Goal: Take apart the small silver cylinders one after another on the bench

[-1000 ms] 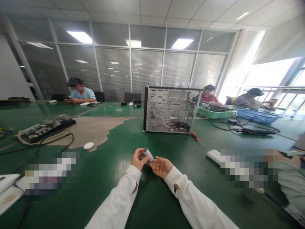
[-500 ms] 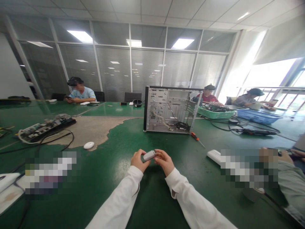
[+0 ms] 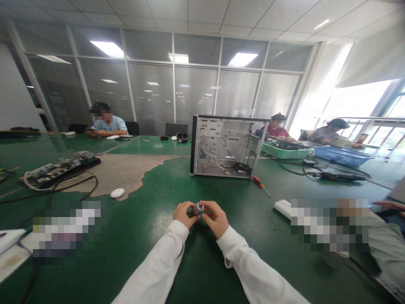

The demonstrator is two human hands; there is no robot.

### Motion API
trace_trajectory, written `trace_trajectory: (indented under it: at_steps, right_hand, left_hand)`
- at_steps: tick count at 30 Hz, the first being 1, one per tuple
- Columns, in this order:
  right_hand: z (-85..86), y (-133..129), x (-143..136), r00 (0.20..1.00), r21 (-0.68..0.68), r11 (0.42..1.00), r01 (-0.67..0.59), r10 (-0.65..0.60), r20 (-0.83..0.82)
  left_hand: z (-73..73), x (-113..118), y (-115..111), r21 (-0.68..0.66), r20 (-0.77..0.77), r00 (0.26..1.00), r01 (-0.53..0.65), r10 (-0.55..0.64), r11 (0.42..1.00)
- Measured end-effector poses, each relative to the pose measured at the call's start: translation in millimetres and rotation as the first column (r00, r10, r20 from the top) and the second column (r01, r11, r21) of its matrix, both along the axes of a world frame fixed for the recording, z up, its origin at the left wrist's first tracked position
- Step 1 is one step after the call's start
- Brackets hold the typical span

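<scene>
A small grey cylinder (image 3: pixel 198 208) is held just above the green table, its round, pale end with a dark centre turned up toward me. My left hand (image 3: pixel 184 213) has its fingers and thumb closed around the left side. From the right, my right hand (image 3: pixel 215 216) pinches the same cylinder near its round end, thumb below and index finger above. Its exact kind does not show. Beyond my hands an opened computer case (image 3: pixel 226 145) stands upright, with loose cables inside. A screwdriver (image 3: pixel 261 185) with an orange-red handle lies by the case's right corner.
A white round disc (image 3: pixel 117 193) and a board with cables (image 3: pixel 65 169) lie to the left. Green basket (image 3: pixel 286 151) and blue basket (image 3: pixel 343 155) stand at the back right, near a black tool (image 3: pixel 341 175). Several people sit around the table; one sleeve (image 3: pixel 384 240) is close on my right.
The cylinder has been turned, from lying sideways to showing its round end. My right hand has shifted slightly left, closer against it. At the right, a neighbour's hand has moved.
</scene>
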State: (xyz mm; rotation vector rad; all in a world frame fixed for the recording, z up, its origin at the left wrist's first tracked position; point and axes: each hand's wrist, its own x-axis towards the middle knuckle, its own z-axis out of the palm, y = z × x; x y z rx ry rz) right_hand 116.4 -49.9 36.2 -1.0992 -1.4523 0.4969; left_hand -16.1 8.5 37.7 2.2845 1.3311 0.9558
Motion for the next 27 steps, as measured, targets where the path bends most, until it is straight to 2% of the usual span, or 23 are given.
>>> trace_trajectory:
  at_steps: [4, 14, 22, 27]
  right_hand:
    - [-3.3, 1.8, -1.2, 0.999, 0.006, 1.000, 0.005, -0.005, -0.035]
    - [3.6, -3.8, -4.7, 0.995, 0.069, 0.997, -0.042, 0.036, 0.092]
    - [2.9, -2.2, -3.6, 0.994, 0.034, 0.999, 0.028, -0.032, 0.108]
    - [-5.0, 2.8, -2.2, 0.990, -0.071, 0.992, 0.099, -0.091, 0.111]
  left_hand:
    - [-1.2, 0.1, 0.6, 0.011, 0.015, 1.000, 0.015, -0.016, 1.000]
    - [1.9, -0.2, 0.7, 0.025, 0.078, 0.991, 0.105, -0.106, 0.994]
    - [-1.4, 0.7, 2.0, 0.008, 0.104, 0.984, 0.141, -0.141, 0.990]
    - [-5.7, 2.3, 3.5, -0.012, 0.052, 0.994, 0.096, -0.095, 0.995]
